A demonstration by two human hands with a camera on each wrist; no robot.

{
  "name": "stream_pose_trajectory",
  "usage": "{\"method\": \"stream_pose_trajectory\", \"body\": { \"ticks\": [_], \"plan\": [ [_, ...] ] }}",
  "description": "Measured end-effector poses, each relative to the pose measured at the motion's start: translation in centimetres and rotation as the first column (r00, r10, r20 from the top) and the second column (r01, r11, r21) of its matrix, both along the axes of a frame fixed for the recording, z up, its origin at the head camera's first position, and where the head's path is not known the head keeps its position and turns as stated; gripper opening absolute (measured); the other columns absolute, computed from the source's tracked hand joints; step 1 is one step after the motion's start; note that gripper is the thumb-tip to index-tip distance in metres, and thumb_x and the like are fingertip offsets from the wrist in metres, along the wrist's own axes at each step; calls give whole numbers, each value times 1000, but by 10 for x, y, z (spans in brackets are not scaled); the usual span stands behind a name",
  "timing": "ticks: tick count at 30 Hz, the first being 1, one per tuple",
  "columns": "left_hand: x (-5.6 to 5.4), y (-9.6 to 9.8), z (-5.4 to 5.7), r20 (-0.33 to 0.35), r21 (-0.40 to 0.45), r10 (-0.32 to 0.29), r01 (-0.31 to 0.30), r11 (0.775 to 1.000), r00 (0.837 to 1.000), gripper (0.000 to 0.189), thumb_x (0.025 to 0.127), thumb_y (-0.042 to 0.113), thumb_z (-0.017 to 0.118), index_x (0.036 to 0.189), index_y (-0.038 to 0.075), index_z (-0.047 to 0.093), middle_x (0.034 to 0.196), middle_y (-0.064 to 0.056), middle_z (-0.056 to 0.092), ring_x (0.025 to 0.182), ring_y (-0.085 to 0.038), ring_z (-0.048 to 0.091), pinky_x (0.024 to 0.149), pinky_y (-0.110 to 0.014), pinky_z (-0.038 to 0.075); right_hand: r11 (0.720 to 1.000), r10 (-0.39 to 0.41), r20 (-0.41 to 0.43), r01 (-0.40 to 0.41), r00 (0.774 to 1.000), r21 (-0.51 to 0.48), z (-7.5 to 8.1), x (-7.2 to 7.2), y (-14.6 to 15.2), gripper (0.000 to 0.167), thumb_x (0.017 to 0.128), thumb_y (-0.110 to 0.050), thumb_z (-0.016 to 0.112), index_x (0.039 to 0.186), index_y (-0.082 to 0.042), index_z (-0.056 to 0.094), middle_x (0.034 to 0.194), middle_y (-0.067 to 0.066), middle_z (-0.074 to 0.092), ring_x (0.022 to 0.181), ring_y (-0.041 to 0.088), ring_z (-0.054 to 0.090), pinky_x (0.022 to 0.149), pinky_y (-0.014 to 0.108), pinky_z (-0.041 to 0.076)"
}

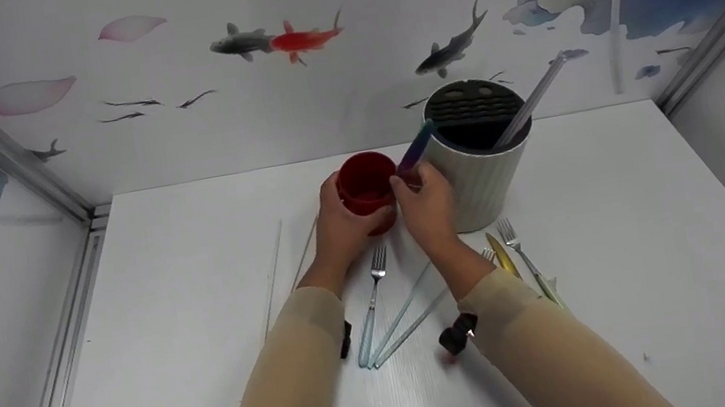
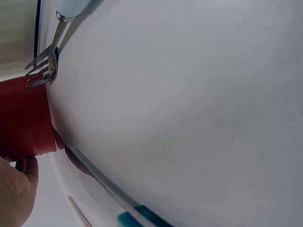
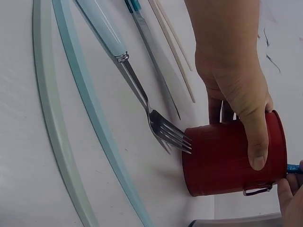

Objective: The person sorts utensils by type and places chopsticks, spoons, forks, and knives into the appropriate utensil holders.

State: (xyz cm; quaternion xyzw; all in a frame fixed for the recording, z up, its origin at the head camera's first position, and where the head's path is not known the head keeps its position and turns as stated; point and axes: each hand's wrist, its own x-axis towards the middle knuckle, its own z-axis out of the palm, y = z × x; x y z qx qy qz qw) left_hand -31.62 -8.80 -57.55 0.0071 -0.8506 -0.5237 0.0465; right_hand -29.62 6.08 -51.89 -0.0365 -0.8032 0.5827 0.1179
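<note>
My left hand (image 1: 342,233) grips a small red bucket (image 3: 218,156) around its side, the thumb lying along the wall. The bucket has a thin wire handle (image 3: 258,190), and its mouth faces up towards the head camera. My right hand (image 1: 428,211) pinches a slim blue-purple stick-like thing (image 1: 417,146) close to the bucket's rim. Its upper end points up and right, overlapping the holder's edge in the head view; the lower part is hidden by the fingers. A fork with a light blue handle (image 3: 106,28) lies on the table near the bucket.
A ribbed pale utensil holder (image 1: 478,191) with a dark slotted insert stands right of my right hand, a clear rod (image 1: 533,101) leaning in it. Light blue sticks (image 1: 398,308), a gold-coloured utensil (image 1: 502,254) and another fork (image 1: 512,237) lie nearby. Thin sticks (image 3: 177,52) and a teal-handled knife (image 3: 154,59) lie leftward.
</note>
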Motion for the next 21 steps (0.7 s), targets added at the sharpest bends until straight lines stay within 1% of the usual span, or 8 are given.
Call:
{"method": "stream_pose_trajectory", "body": {
  "ticks": [5,7,13,18,21],
  "plan": [
    [0,-2,-1,-4,18,-13,13,1000,1000,103,77,45,91,158,23,32,154,0,48,140,-18,48,112,-40,50,999,-4,-67,8,998,50,-2,-2,0,17,101,-15,66,112,-3,68,112,13,72,111,24,68,99,38,58],
    [0,-2,-1,-5,20,-12,12,1000,1000,102,77,45,91,157,23,32,154,0,48,140,-18,49,112,-39,50,998,-3,-78,8,997,61,-2,-3,0,17,101,-15,66,112,-2,68,111,14,73,109,25,68,99,39,58],
    [0,-1,-1,11,16,-3,3,1000,1000,104,76,45,91,158,24,31,155,1,48,141,-18,48,113,-40,50,998,-8,-47,11,999,59,-1,0,-1,20,102,-18,66,116,-4,67,114,12,72,114,23,67,102,38,57],
    [0,-1,-1,11,16,-9,8,1000,1000,103,77,46,91,158,24,31,155,1,48,142,-18,48,113,-39,50,999,-12,-55,15,998,50,-6,2,1,20,100,-15,67,116,-3,67,111,13,71,110,23,67,101,38,57],
    [0,-1,-1,-1,10,-7,7,1000,1000,103,77,46,90,158,24,31,155,0,48,141,-18,48,112,-38,50,999,-9,-55,12,998,47,-9,3,2,20,99,-14,68,115,-2,68,110,14,71,109,25,67,99,38,57]
  ]
}}
